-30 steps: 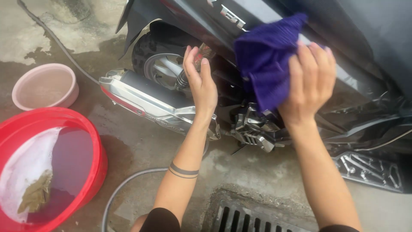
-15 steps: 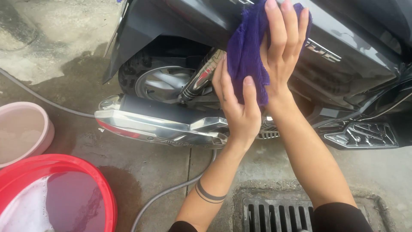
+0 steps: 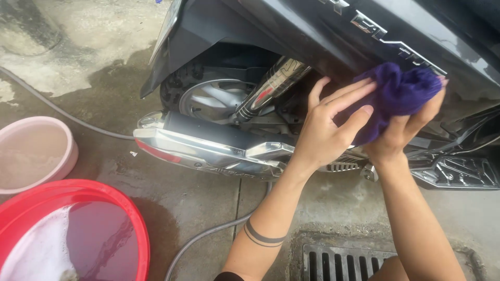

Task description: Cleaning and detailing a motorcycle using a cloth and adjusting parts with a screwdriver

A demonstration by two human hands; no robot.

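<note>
Right hand (image 3: 403, 132) clamped around bunched purple cloth (image 3: 398, 96), fingers curled over its right side, pressing it against lower edge of dark grey scooter side panel (image 3: 333, 36). Left hand (image 3: 325, 130) half open, fingers spread, fingertips lying on left part of same cloth; not gripping it. Cloth sits between both hands, mostly above right palm, just right of chrome rear shock absorber (image 3: 271, 88). Below hands: chrome-shielded black exhaust (image 3: 208, 148), touching neither hand. Rear wheel with silver spokes (image 3: 211, 99) behind shock. On wet concrete floor (image 3: 172, 187): red plastic basin with soapy water (image 3: 78, 234), pink round bowl (image 3: 34, 151), grey hose (image 3: 203, 237), metal drain grate (image 3: 338, 263).
</note>
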